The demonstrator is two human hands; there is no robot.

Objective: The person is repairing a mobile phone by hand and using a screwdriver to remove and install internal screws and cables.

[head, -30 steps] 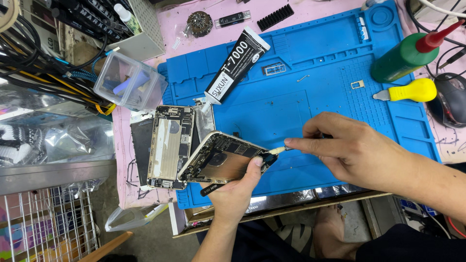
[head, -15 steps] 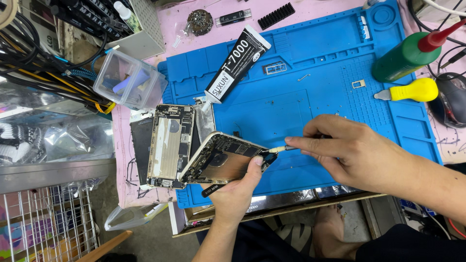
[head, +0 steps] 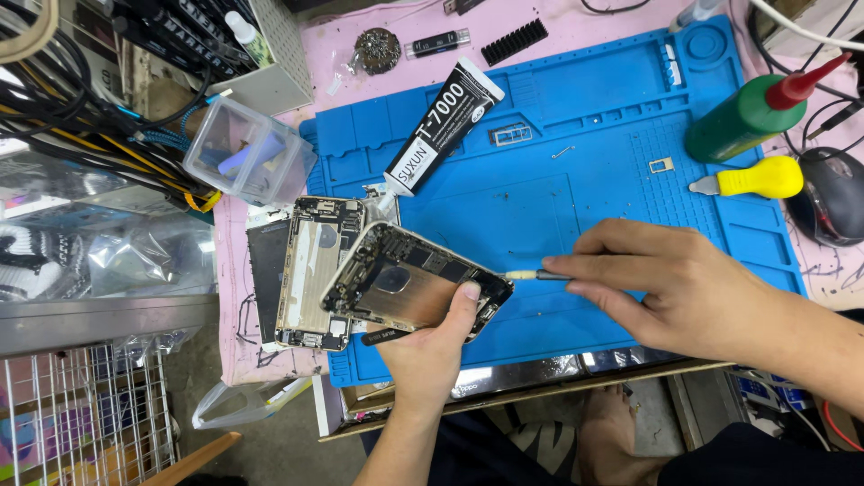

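My left hand (head: 432, 346) holds an opened phone housing (head: 409, 283) tilted above the blue work mat (head: 558, 180), thumb on its right edge. My right hand (head: 670, 288) pinches a thin screwdriver (head: 531, 274), its pale tip touching the housing's right end. A second opened phone housing (head: 317, 270) lies flat just left of the held one, partly under it, with a dark screen panel (head: 267, 270) beside it.
A black glue tube (head: 445, 121) lies on the mat's upper left. A clear plastic box (head: 247, 153) sits at the left. A green bottle (head: 751, 108), a yellow-handled tool (head: 751, 178) and a dark mouse (head: 832, 202) are at the right. Tangled cables (head: 81, 99) fill the far left.
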